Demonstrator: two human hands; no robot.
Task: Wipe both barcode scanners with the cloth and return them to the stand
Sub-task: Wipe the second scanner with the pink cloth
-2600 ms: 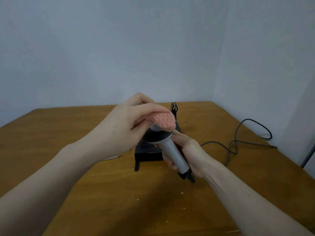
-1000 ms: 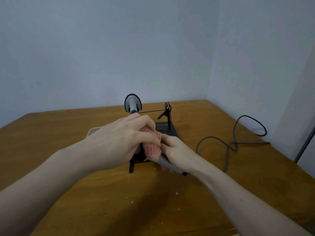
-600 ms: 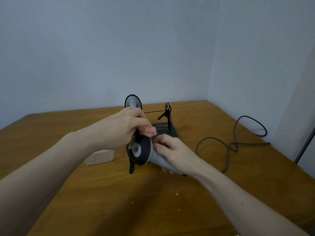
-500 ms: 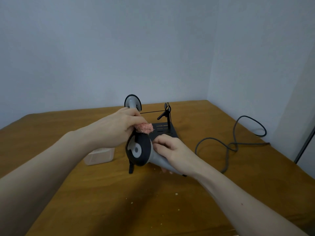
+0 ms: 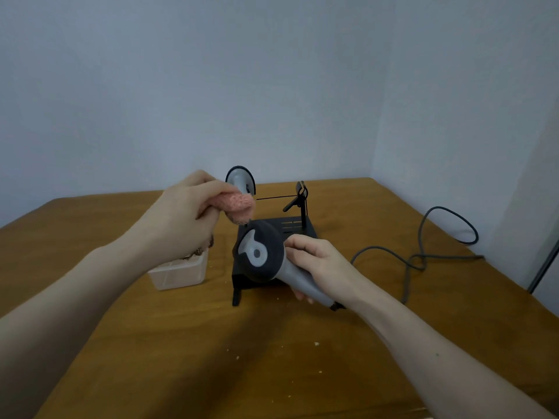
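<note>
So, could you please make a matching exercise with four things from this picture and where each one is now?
Things:
1. pink cloth
2. held scanner
3. second scanner
4. clear plastic box

Places:
A. on the table left of the stand
B. in the left hand
C. upright behind the cloth
D. in the right hand

Pairs: 1-B, 2-D, 3-C, 4-A

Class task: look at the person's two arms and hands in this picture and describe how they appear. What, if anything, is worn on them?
Both forearms are bare up to the edge of the picture, with no sleeves showing. The left hand and right hand wear no gloves. No rings, watch or wristbands can be seen on the parts in view.
</note>
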